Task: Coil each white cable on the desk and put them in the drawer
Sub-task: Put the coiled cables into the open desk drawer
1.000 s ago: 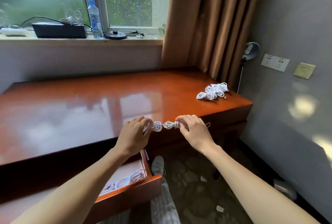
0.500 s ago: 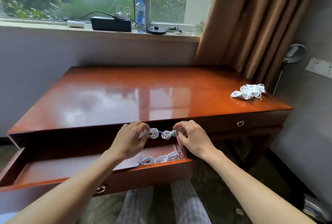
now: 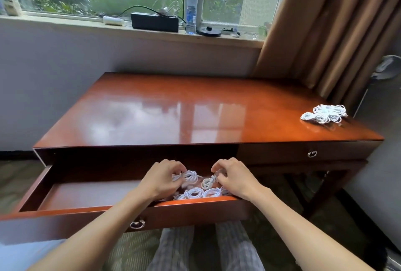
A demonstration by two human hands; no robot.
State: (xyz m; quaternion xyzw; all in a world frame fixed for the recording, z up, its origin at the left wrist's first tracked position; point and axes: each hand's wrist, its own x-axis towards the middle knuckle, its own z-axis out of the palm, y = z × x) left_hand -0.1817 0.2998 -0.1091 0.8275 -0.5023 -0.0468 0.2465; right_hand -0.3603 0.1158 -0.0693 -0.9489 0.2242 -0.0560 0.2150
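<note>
Lowering two coiled cables into the open drawer (image 3: 86, 211), the person is working with both hands just above its right end. The left grip (image 3: 163, 178) is pinching a white coil (image 3: 189, 177) with curled fingers, and the right grip (image 3: 235, 180) is pinching a smaller white bundle (image 3: 208, 182). The two are hanging close together, and whether a strand is joining them cannot be told. Beneath them, several finished coils (image 3: 200, 193) are lying against the drawer's front wall.

To do this step well, each coil is probably best set down flat beside those already stored, not dropped on top, so that loops are not snagging one another. Opening the fingers only once a coil is resting on the drawer floor should be stopping the wraps from springing loose.

A heap of white cables (image 3: 323, 114) is waiting on the desk (image 3: 173, 114) near its right end, well apart from the drawer, so the job is looking far from finished.
</note>
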